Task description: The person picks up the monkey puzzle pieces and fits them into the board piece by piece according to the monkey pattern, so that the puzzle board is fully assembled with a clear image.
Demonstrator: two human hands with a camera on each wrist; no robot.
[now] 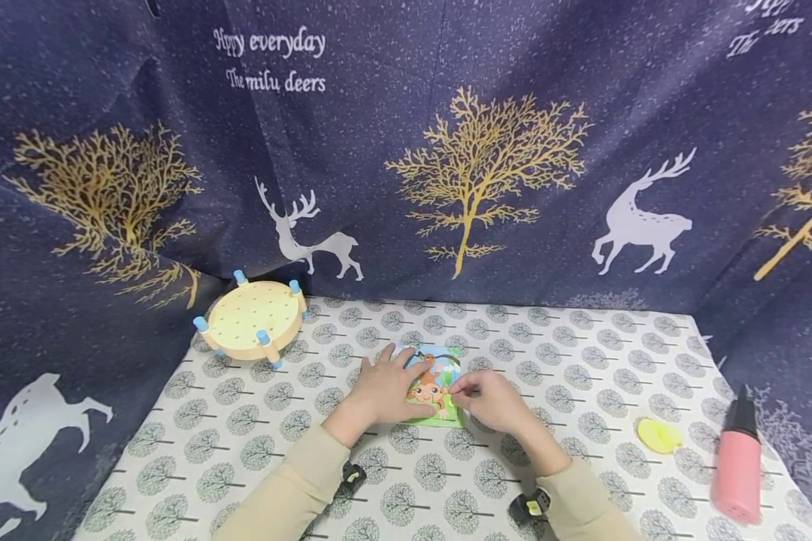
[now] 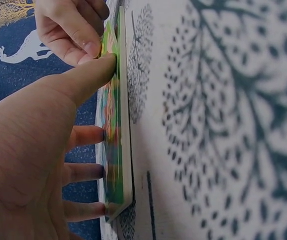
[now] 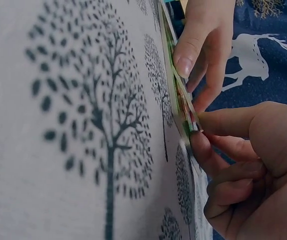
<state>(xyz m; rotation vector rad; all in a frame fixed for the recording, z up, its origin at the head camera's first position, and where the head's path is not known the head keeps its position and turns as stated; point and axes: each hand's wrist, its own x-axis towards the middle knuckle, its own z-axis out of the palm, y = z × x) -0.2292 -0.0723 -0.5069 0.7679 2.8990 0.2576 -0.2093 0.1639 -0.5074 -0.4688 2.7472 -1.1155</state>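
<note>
A square picture puzzle (image 1: 425,418) with a cartoon monkey on a green and blue ground lies flat on the patterned cloth. My left hand (image 1: 381,389) rests over its left side, fingers spread and straight, thumb along the near part. At the right edge, my right hand (image 1: 492,403) pinches a thin puzzle piece (image 3: 188,112) between thumb and forefinger, its other fingers curled in. In the left wrist view that piece (image 2: 108,37) stands tilted up from the board's pale base (image 2: 126,165). The left thumb (image 2: 96,75) presses close beside it.
A round cream disc (image 1: 253,315) with small holes and blue-tipped pegs stands at the back left. On the right lie a small yellow object (image 1: 659,435) and a pink cylinder with a black nozzle (image 1: 738,469). A dark blue printed curtain (image 1: 379,135) hangs behind the table.
</note>
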